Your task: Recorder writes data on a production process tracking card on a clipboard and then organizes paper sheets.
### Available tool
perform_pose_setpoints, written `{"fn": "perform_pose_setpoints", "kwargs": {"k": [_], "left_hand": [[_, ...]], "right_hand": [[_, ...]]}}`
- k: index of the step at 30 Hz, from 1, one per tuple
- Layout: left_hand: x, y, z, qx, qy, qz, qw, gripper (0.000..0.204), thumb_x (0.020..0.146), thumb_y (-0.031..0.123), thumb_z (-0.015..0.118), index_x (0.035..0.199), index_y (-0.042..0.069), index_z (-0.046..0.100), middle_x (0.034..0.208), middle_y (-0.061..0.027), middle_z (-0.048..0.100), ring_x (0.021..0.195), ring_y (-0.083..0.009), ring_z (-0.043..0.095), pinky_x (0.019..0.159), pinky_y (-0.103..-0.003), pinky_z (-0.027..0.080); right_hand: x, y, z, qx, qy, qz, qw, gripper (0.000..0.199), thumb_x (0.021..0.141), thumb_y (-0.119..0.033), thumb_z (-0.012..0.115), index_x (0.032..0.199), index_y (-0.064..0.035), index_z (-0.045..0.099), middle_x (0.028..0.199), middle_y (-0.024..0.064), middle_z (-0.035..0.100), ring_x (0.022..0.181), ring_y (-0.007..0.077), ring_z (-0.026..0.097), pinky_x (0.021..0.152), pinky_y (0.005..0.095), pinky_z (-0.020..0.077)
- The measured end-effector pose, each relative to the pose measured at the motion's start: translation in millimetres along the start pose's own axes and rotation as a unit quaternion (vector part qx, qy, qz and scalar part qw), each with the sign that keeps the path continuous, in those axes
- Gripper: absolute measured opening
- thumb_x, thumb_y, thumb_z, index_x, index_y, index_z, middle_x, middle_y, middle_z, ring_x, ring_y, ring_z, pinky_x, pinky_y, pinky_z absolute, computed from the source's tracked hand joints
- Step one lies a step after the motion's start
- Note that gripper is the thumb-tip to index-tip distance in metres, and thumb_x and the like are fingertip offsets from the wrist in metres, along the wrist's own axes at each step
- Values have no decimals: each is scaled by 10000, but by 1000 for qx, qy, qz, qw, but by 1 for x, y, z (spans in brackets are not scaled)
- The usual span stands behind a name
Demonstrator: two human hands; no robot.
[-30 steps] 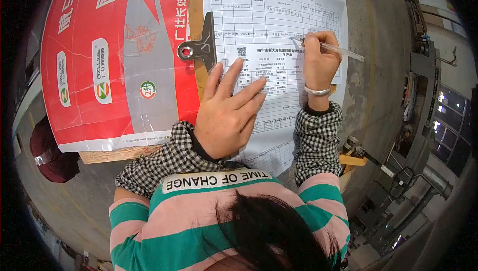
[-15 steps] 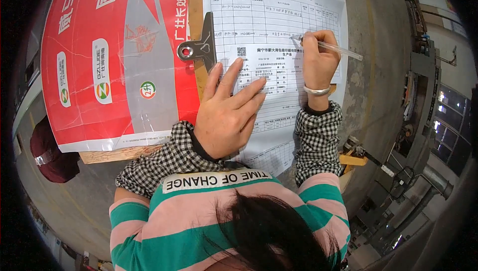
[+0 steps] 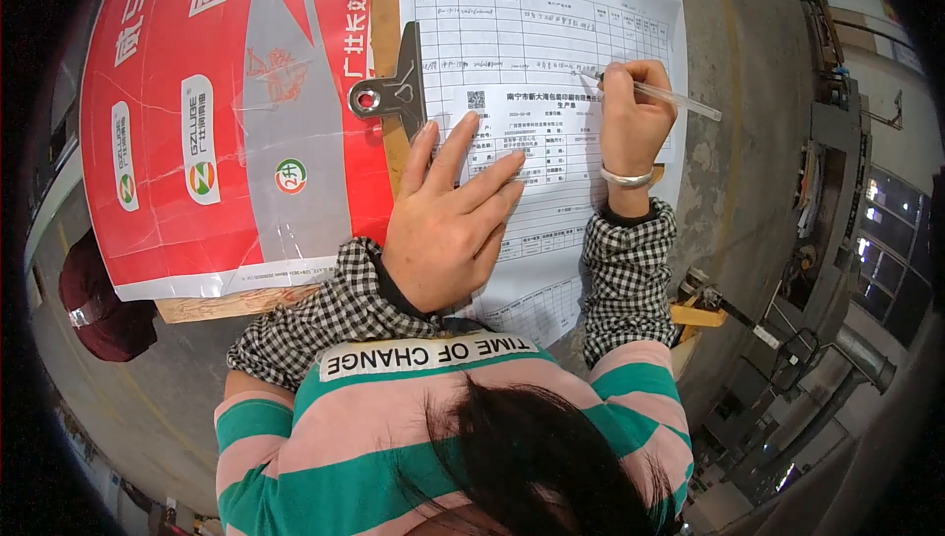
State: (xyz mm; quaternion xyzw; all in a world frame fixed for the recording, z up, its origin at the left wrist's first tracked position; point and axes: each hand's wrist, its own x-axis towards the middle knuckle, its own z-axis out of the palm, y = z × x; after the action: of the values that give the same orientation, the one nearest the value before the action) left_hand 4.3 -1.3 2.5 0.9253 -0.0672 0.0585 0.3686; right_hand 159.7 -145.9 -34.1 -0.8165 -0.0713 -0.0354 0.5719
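Note:
My left hand (image 3: pixel 448 226) lies flat with fingers spread on a white printed form sheet (image 3: pixel 536 34), pressing it down. That sheet is clamped on a wooden clipboard under a metal clip (image 3: pixel 389 93). My right hand (image 3: pixel 635 123) grips a clear pen (image 3: pixel 679 100) whose tip touches a row of the table on the form. A silver bangle rings the right wrist. Both forearms wear black-and-white checked sleeves.
A large red and grey plastic sack (image 3: pixel 231 113) lies under the clipboard on the left. A dark red stool (image 3: pixel 98 300) stands at the lower left. The concrete floor (image 3: pixel 728 201) runs along the right, with a yellow pallet jack (image 3: pixel 704 315) and machinery (image 3: pixel 837 270) beyond.

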Motion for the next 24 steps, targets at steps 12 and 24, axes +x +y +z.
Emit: {"fn": "perform_pose_setpoints", "kwargs": {"k": [12, 24], "left_hand": [[0, -1, 0, 0, 0, -5, 1000, 266, 698, 85, 605, 959, 38, 624, 1169, -52, 549, 1224, -371, 360, 1032, -533, 194], [0, 0, -1, 2, -3, -3, 1000, 258, 704, 90, 603, 955, 37, 623, 1163, -55, 552, 1225, -376, 356, 1030, -538, 193]], "right_hand": [[-1, 2, 1, 8, 0, 9, 1000, 95, 760, -29, 574, 694, 1, 513, 595, -12, 524, 541, 38, 445, 480, 197, 356], [-1, -1, 1, -8, 9, 25, 1000, 100, 754, -36, 576, 682, -1, 515, 575, -17, 512, 530, 36, 434, 462, 206, 339]]}}
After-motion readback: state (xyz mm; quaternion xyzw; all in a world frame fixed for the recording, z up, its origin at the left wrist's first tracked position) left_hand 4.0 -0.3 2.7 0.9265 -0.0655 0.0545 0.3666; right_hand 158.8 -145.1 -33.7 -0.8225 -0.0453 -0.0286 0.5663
